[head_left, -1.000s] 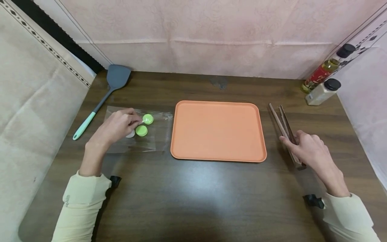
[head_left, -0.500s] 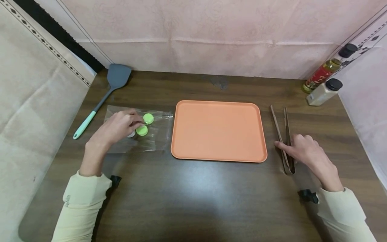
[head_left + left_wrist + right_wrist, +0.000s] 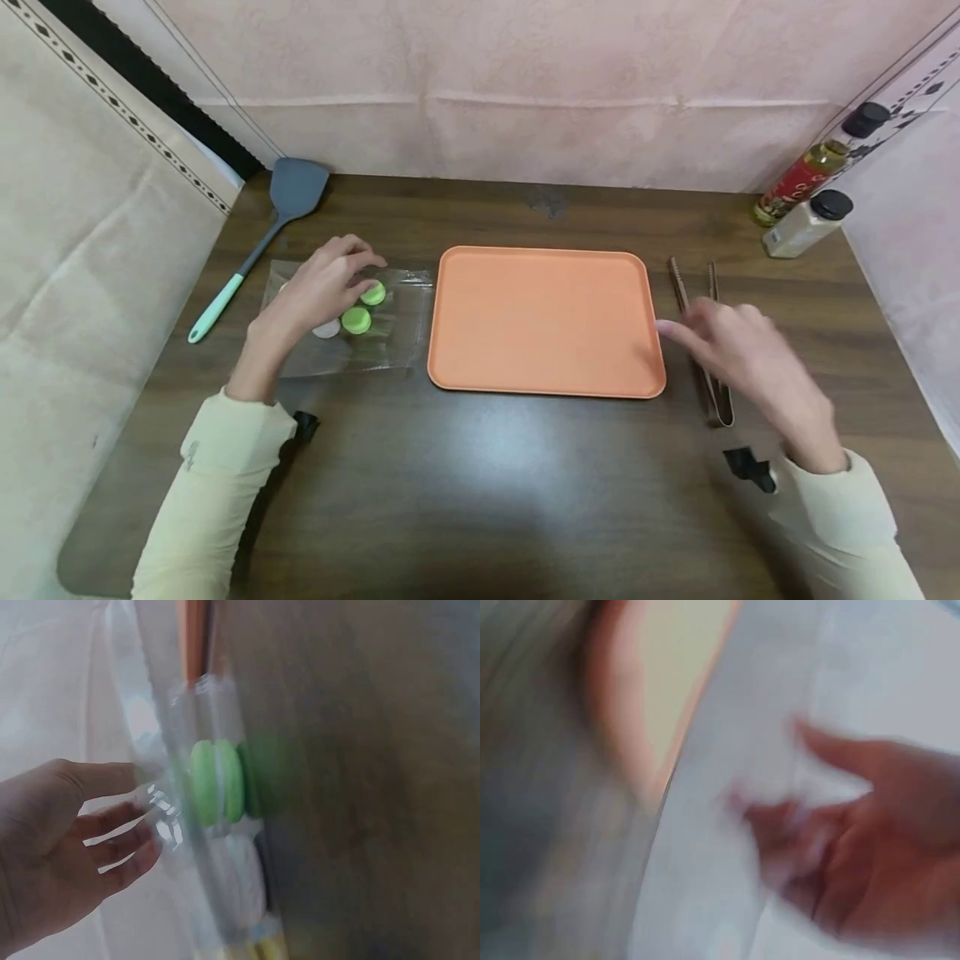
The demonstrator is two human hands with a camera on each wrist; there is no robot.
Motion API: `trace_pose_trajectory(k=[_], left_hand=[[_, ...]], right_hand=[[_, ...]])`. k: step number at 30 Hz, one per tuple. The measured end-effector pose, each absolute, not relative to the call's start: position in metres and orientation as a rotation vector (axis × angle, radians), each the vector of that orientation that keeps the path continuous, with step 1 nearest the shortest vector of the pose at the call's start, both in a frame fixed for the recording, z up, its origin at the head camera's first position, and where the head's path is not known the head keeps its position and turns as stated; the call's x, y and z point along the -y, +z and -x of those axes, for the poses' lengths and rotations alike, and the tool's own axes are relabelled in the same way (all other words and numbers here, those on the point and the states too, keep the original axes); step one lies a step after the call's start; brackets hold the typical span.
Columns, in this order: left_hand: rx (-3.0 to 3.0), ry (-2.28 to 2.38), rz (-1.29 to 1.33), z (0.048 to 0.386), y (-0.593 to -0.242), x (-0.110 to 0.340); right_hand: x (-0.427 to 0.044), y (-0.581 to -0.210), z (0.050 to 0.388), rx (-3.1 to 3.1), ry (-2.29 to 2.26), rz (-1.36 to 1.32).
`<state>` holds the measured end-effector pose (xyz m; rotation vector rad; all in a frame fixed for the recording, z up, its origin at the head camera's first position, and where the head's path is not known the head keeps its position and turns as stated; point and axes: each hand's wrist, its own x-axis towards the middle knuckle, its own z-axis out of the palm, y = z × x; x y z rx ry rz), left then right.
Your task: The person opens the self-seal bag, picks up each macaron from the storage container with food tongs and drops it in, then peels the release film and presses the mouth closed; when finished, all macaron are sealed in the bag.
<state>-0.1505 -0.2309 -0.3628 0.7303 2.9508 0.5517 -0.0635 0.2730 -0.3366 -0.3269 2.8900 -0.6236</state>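
My left hand [image 3: 322, 283] is over a clear plastic bag [image 3: 401, 333] lying left of the orange tray [image 3: 547, 321]. Its fingers are spread and grip nothing; the left wrist view puts them right beside the plastic, and I cannot tell whether they touch it. Inside the bag are macarons: a green one [image 3: 356, 320], a second green one [image 3: 373, 292] partly behind the thumb, and a pale one [image 3: 327, 328]. At the tray's right, my right hand [image 3: 742, 354] hovers over metal tongs [image 3: 722, 404] and holds nothing. Its thumb points to the tray's edge. The right wrist view is blurred.
A spatula [image 3: 296, 187] with a mint handle lies at the back left. At the back right stand a bottle [image 3: 802, 179] with a red label and a black-capped jar [image 3: 798, 229]. Pale cloth [image 3: 525, 142] rises behind the wooden table [image 3: 517, 492].
My right hand has let go of the tongs, which now lie straighter, and has moved up and left toward the tray. My left hand has lifted off the bag slightly and its fingers have spread.
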Motion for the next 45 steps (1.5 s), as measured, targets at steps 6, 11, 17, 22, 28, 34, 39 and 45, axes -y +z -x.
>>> trace_pose_trajectory(k=[6,11,17,22,28,34,39,45], left_hand=[[-2.810,0.653,-0.663,0.178,-0.368,0.219],[-2.696,0.751,-0.598,0.184,-0.374,0.215],[-2.653,0.802,-0.552,0.181,-0.377,0.215],[-2.636,0.819,-0.505,0.176,-0.378,0.214],[-2.647,0.894,-0.454,0.169,-0.378,0.217],[-2.653,0.924,-0.425,0.157,-0.375,0.222],[-2.605,0.993,-0.360,0.137,-0.368,0.230],[-2.448,1.189,-0.331,0.113,-0.362,0.231]], right_hand=[[-0.134,-0.365,0.045,-2.047,-1.402,0.654],[-0.030,-0.404,0.032,-1.279,-1.722,0.300],[0.031,-0.413,0.036,-0.960,-1.947,-0.109],[0.048,-0.414,0.044,-0.877,-2.030,-0.187],[0.047,-0.413,0.044,-0.961,-1.990,-0.078],[0.024,-0.411,0.036,-1.188,-1.806,0.205],[-0.007,-0.404,0.036,-1.384,-1.577,0.427],[-0.055,-0.382,0.051,-1.563,-1.221,0.678]])
